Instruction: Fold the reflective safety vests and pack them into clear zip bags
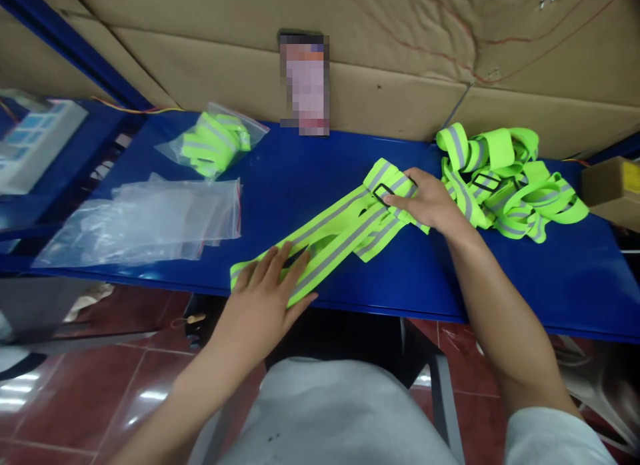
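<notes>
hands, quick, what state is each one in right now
Left hand: open, laid over the green strap.
Right hand: closed, holding the same strap towards its other end.

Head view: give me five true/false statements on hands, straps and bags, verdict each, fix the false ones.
1. The left hand lies on one end of the strap, and the right hand is by its black buckle. True.
2. The right hand is clear of the strap. False: its thumb touches the strap at the buckle.
3. A tangled pile of straps lies on the blue table. True.
4. The pile is packed in a clear bag. False: it lies loose.
5. Flat clear bags lie nearer the table's front edge than the filled bag. True.
</notes>
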### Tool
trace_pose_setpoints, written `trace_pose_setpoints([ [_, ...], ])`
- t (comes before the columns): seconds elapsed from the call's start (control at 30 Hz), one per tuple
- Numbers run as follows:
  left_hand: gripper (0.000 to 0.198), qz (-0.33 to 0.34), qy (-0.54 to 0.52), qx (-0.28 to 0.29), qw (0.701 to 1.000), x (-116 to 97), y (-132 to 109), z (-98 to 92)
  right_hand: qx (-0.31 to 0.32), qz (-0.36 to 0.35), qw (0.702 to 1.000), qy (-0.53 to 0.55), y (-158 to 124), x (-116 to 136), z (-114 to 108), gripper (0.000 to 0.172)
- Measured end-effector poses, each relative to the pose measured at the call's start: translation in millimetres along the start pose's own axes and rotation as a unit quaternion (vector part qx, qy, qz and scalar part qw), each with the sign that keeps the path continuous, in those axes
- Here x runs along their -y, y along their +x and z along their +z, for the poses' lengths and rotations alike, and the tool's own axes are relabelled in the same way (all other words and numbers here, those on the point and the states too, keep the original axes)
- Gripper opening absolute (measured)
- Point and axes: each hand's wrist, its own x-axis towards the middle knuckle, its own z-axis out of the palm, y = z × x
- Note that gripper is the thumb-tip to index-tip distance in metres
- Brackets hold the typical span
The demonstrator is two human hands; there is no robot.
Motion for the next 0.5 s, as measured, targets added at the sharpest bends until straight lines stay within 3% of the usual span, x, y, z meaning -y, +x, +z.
trace_pose_setpoints([
  [0.13, 0.068, 0.054, 0.015, -0.011, 0.998, 2, -13, 2.8, -0.020, -0.016, 0.999, -0.041, 5, -3, -3, 0.059],
  [0.37, 0.057, 0.108, 0.005, -0.041, 0.993, 8, -21, 15.1, -0.048, -0.048, 0.995, -0.073, -3, 1, -5, 0.056],
  [0.5, 0.045, 0.124, -0.040, -0.058, 0.990, 10, -21, 8.4, -0.047, -0.050, 0.993, -0.100, -6, 6, -6, 0.058],
])
